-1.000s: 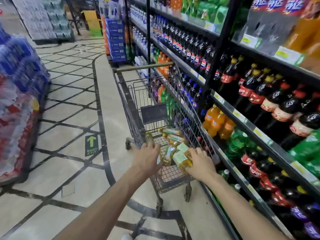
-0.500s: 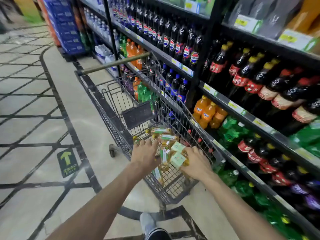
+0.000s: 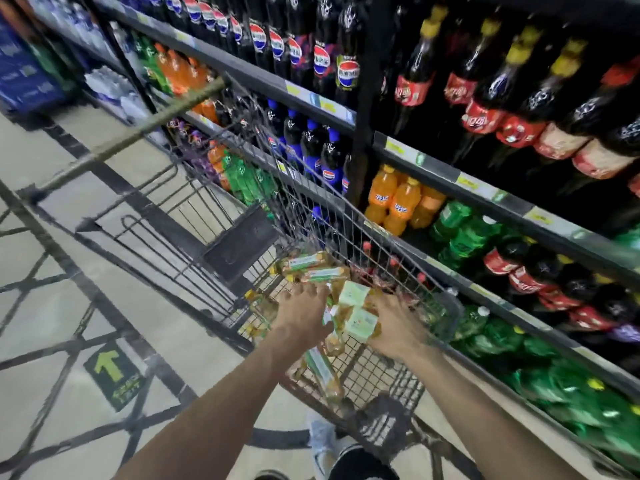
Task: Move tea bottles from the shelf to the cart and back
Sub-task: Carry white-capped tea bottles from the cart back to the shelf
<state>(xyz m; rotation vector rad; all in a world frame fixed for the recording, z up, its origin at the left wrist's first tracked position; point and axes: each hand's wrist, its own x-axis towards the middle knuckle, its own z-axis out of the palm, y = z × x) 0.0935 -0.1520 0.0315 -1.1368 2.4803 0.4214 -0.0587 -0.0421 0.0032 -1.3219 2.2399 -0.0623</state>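
Several amber tea bottles with pale green labels lie in the wire shopping cart (image 3: pixel 446 306). Two tea bottles (image 3: pixel 358 315) sit between my hands. My left hand (image 3: pixel 303 313) curls round them from the left, and my right hand (image 3: pixel 398 327) grips them from the right. Two more tea bottles (image 3: pixel 311 266) lie further in, and another tea bottle (image 3: pixel 322 370) lies under my left wrist. My fingertips are hidden behind the bottles. The picture is blurred by motion.
The drinks shelf (image 3: pixel 450 174) runs along the cart's right side, packed with cola, orange soda (image 3: pixel 394 199) and green bottles (image 3: pixel 464 230). The cart handle (image 3: pixel 138 133) points away to the left. Tiled floor with a green arrow sticker (image 3: pixel 112 372) lies left. My shoe (image 3: pixel 322 441) shows below.
The view has swung right and closer to the cart and shelf. Both hands stay on the tea bottles in the cart, now slightly nearer together around them.
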